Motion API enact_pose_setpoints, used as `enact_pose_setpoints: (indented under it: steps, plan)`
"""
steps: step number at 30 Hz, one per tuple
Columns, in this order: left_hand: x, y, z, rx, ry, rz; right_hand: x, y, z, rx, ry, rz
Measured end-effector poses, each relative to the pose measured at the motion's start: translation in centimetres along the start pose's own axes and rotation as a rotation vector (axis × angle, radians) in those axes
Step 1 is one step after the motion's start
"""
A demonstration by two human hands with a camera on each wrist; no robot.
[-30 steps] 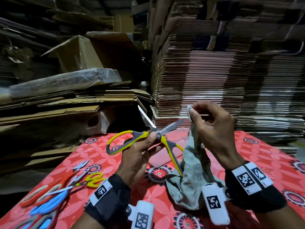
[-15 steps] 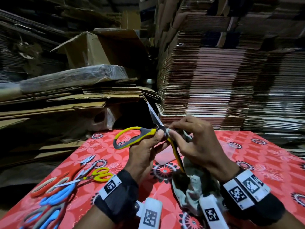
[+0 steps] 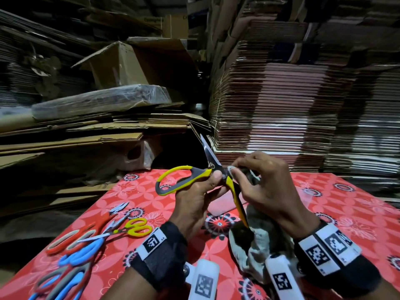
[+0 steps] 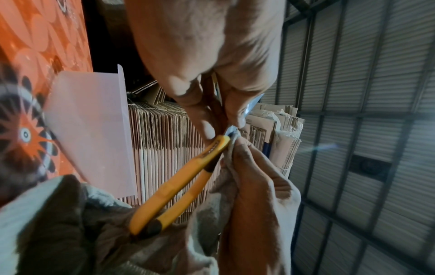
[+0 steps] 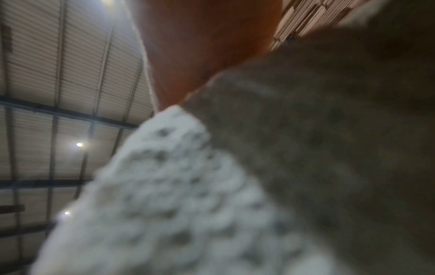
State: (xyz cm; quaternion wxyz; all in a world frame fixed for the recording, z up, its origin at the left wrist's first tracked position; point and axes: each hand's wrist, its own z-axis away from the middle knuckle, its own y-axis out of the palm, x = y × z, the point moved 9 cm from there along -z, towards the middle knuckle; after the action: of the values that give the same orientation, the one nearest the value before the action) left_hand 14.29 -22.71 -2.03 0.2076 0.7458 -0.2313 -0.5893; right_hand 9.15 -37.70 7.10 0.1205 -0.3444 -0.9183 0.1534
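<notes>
Scissors [image 3: 203, 172] up in mid-frame of the head view, clear above the bench [image 3: 346, 202]. The one blade that shows points up and a touch left. One yellow loop lies out left, and the other handle slants down right. Left hand [image 3: 194, 202] grips them at the pivot, thumb on top. Right hand [image 3: 266, 187] pinches a grey rag [image 3: 259, 241] against the pivot, fingers [image 3: 239, 177] curled tight, and the rest of the rag hangs below the wrist. Spare scissors [image 3: 104, 234] lie at lower left, well apart. Cardboard stacks [image 3: 281, 105] wall in the far edge, with bare bench at right.

Left wrist view: a yellow handle runs from lower middle up to centre, with the rag bunched beside it.

Right wrist view: blurred rag fills the frame and the fingers are hidden.
</notes>
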Motion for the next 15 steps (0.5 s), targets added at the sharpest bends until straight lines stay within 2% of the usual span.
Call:
enact_pose_setpoints:
  steps: [3,7,12,15]
  plan:
    - [-0.2,-0.1,0.0,0.009,0.048,-0.037,-0.5,-0.5,0.0,-0.039,0.044,0.057]
    - [-0.4,-0.1,0.0,0.031,0.077,-0.049,0.5,1.1,0.3,0.04,0.009,-0.026]
    - [-0.5,0.3,0.2,0.054,0.129,-0.119,-1.8,-1.4,-0.2,-0.089,0.099,0.076]
    - [-0.5,0.2,0.2,0.028,0.135,-0.083,-1.3,-1.0,0.1,-0.046,0.069,0.058]
